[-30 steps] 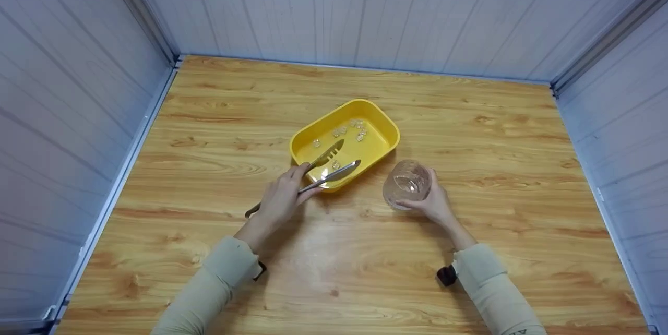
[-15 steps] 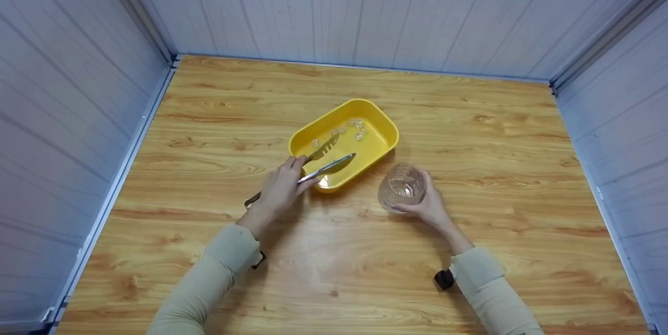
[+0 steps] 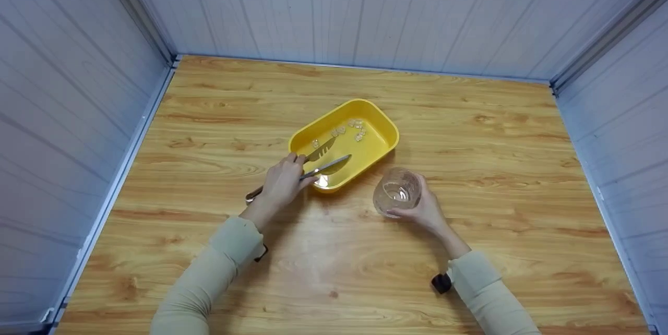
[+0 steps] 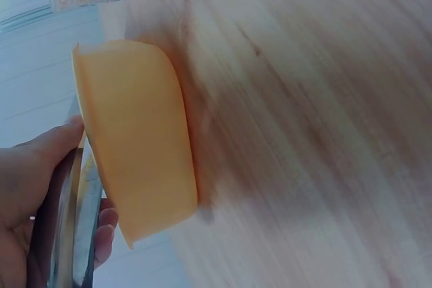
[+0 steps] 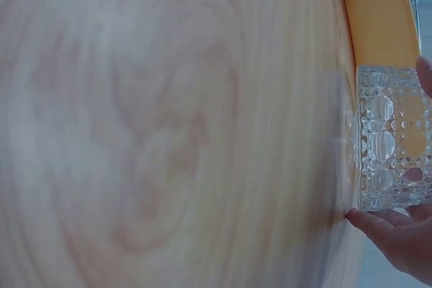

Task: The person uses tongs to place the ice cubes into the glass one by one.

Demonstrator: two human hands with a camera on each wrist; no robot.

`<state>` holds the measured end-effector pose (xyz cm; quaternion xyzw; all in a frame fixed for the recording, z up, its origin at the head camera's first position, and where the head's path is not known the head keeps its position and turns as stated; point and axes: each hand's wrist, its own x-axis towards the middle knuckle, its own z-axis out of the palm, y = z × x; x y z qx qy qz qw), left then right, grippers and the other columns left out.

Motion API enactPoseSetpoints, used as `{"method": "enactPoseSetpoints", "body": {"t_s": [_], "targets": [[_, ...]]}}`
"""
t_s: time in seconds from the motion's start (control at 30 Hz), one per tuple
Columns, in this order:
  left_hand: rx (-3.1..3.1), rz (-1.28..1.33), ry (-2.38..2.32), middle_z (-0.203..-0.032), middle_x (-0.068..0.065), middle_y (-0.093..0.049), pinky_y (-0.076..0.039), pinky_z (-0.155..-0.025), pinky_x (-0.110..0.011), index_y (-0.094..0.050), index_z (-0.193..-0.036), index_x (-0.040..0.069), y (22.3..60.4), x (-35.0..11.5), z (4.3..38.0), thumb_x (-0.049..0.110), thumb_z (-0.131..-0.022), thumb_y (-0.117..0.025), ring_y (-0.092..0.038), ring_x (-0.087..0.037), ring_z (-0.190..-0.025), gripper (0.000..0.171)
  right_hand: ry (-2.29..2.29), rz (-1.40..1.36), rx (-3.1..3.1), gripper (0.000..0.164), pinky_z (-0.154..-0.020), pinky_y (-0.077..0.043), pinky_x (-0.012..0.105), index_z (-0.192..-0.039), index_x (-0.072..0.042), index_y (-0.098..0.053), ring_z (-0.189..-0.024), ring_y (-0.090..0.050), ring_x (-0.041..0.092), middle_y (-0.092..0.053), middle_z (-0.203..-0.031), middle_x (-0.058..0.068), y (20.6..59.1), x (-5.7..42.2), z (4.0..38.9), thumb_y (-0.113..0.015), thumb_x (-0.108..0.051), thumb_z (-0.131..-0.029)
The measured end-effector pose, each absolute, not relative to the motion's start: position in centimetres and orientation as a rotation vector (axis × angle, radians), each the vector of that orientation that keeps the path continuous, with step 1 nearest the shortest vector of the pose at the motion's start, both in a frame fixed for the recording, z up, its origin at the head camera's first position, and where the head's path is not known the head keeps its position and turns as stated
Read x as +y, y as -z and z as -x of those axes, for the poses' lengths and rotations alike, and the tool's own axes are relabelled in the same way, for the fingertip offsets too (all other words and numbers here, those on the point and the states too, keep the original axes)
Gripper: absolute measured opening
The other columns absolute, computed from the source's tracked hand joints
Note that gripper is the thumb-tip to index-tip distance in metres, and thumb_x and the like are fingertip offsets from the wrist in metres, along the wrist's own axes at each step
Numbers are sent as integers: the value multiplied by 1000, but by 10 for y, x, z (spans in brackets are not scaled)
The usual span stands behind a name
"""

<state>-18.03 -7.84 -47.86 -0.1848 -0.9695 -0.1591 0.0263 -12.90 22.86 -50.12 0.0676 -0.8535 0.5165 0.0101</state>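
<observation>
My left hand (image 3: 282, 181) grips metal serving tongs (image 3: 334, 163), their slotted and plain arms spread apart over the near left end of a yellow plastic tub (image 3: 386, 125). Several small clear cubes (image 3: 358, 136) lie on the tub floor, mostly toward its far side. Whether a cube sits between the tong tips cannot be told. Right of the tub, my right hand (image 3: 425, 208) holds a clear patterned glass (image 3: 396, 192), fingers and thumb around its side. In the right wrist view the cut-pattern glass (image 5: 391, 138) stands close to the table surface, with the tub behind it.
The wood-grain table (image 3: 334, 272) carries the tub and glass. Pale panels stand on its left (image 3: 78, 116), back (image 3: 334, 11) and right (image 3: 621, 131) sides. Black wrist straps show at both sleeve cuffs.
The glass and my right hand have shifted left and nearer to me. The tongs have drawn back slightly to the left. A cube seen between their arms earlier is no longer visible there.
</observation>
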Motion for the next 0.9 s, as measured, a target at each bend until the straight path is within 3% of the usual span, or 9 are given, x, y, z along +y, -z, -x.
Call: {"method": "enactPoseSetpoints", "body": {"t_s": [0.33,0.7,0.9], "targets": [[-3053,563,393,-89,-13,-54,-47,-58,-39,-57,-102,-1,471,-73,186,40,-77,-65,-55,-26,-75,48,-1634,-236,-2647,90,-97,-28,43,-126,7,-34,-113,-42,37,-46,-120,25,504,225,128,-84,-3,-51],[-3031,643,325,-89,-15,-55,-47,-60,-39,-60,-97,-4,468,-68,191,36,-76,-68,-55,-26,-75,46,-1601,-233,-2660,98,-97,-28,39,-129,-5,-35,-113,-43,26,-47,-123,14,538,233,136,-87,-25,-47],[-3044,655,287,-87,-13,-55,-47,-59,-38,-61,-94,-3,467,-65,193,36,-76,-67,-55,-25,-74,43,-1627,-255,-2661,95,-97,-28,40,-128,0,-34,-113,-43,28,-46,-123,17,526,226,132,-86,-15,-50]]}}
